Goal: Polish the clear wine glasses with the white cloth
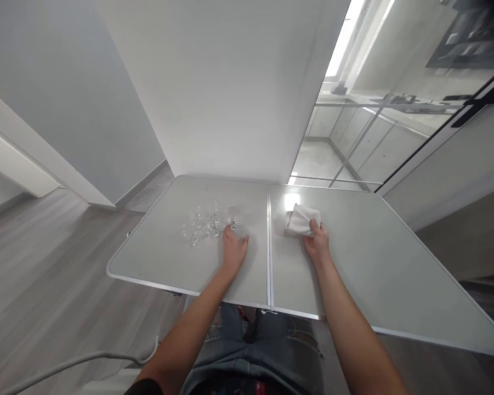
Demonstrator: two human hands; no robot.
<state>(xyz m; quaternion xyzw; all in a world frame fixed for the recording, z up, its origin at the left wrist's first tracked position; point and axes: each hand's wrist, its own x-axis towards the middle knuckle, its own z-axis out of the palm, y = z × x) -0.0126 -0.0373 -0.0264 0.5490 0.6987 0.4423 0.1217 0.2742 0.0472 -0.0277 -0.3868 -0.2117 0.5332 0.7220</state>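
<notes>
Several small clear stemmed glasses [208, 222] stand grouped on the left half of a grey folding table [353, 263]. My left hand [233, 249] lies on the table just in front of them, fingers stretched toward the base of the nearest glass [233, 218]. On the right half, my right hand [317, 241] grips the near edge of a crumpled white cloth [299, 220] that rests on the tabletop.
A metal seam [268, 247] splits the table down its middle. A white wall panel stands behind the table, and glass partitions rise at the back right. A white cable [78, 363] trails across the wooden floor at the lower left.
</notes>
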